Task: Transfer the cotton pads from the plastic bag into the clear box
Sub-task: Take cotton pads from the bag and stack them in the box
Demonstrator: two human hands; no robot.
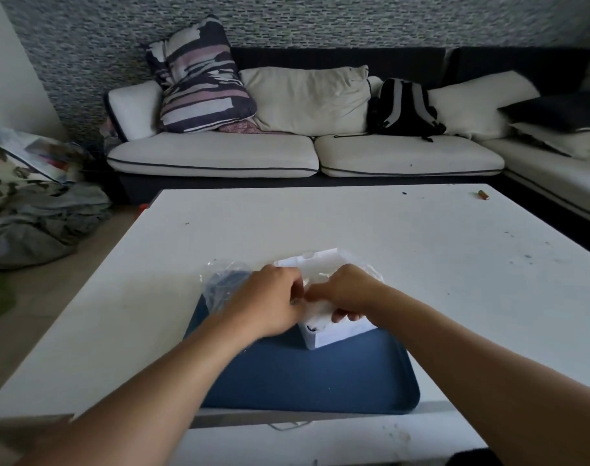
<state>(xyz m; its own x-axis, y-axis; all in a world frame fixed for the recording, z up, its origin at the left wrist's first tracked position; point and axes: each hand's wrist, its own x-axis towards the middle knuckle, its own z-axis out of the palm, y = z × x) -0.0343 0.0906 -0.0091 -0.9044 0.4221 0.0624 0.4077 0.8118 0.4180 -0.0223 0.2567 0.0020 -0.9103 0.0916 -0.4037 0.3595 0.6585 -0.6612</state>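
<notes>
both hands (302, 295) gripping plastic bag (324, 274)

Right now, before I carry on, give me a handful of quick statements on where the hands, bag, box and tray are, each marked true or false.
1. Both hands, left hand and right hand, meet over the plastic bag. True.
2. The clear box sits on the blue tray. True.
3. The tray lies on the sofa. False: it lies at the near edge of the white table.
4. A red backpack stands on the table. False: a black backpack rests on the sofa.
5. The right hand's fingers curl over the box's top. True.
</notes>
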